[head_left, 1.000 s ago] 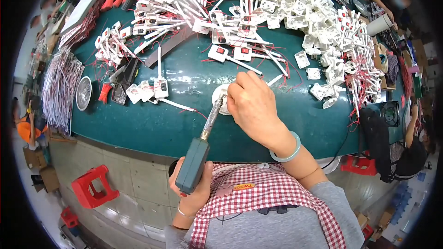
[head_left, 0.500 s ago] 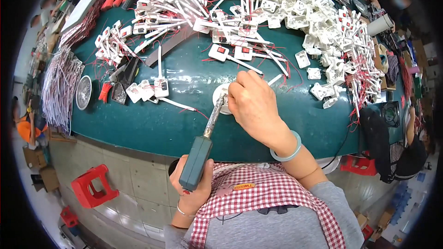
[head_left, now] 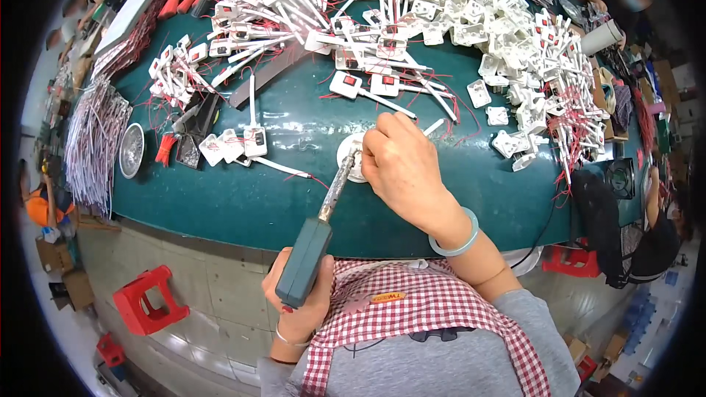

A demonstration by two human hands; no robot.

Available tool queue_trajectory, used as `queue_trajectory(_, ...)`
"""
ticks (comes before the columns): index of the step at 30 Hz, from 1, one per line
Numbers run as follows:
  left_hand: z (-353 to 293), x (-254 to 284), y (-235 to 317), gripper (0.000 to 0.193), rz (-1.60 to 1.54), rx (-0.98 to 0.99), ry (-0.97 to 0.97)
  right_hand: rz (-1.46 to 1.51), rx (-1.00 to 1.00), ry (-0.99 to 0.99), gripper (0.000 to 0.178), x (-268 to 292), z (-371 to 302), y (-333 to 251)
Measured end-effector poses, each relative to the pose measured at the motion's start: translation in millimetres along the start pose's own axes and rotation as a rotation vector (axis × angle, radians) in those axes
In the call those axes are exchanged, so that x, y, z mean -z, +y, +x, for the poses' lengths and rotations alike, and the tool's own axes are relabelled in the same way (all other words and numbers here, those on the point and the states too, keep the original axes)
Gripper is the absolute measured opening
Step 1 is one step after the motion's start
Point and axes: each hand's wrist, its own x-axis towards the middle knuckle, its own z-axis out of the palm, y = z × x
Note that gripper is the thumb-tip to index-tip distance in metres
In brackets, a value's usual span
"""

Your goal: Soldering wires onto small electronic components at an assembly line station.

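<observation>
My left hand (head_left: 316,303) is wrapped around the dark green handle of a soldering iron (head_left: 304,261), low in front of the apron. The iron's metal barrel slants up and away, its tip over a small white round piece (head_left: 348,148) on the green table. My right hand (head_left: 404,165), with a pale bangle at the wrist, is closed in a pinch beside that tip. Its fingers hide whatever they hold. A white tube end (head_left: 434,127) sticks out just beyond the knuckles. To the left lie several white switch housings (head_left: 234,144), one with a white tube and red wire.
A heap of white switch pieces with tubes (head_left: 294,0) covers the far table, with loose white housings (head_left: 471,15) to its right. At left are a metal bowl (head_left: 132,151) and bundled wires (head_left: 95,140). A red stool (head_left: 151,301) stands on the floor. Other people are around.
The soldering iron's handle and my left hand have shifted slightly left and down. My right hand stays nearly in place, still pinched by the white round piece.
</observation>
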Motion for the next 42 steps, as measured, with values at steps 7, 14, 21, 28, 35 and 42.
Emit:
queue_trajectory(7, 1, -5, -5, 0.013, -0.047, 0.042, 0.008, 0.021, 0.021, 0.113, 0.009, -4, 1, 1)
queue_trajectory(14, 3, -8, -5, 0.012, 0.009, -0.082, 0.034, 0.024, 0.027, 0.122, 0.009, -4, 0, 1)
queue_trajectory(21, -4, -5, -8, 0.014, -0.043, 0.009, 0.014, 0.006, 0.015, 0.073, 0.009, -3, 0, 0)
queue_trajectory(28, -10, -4, -17, 0.016, -0.100, 0.040, 0.067, -0.010, 0.010, 0.050, 0.009, -4, 0, 2)
queue_trajectory(35, -1, -7, -10, 0.017, -0.124, 0.002, 0.054, 0.015, 0.007, 0.065, 0.010, -6, 0, 1)
queue_trajectory(42, 2, -4, -7, 0.015, -0.047, 0.028, -0.019, 0.014, -0.011, 0.064, 0.009, -6, -1, 1)
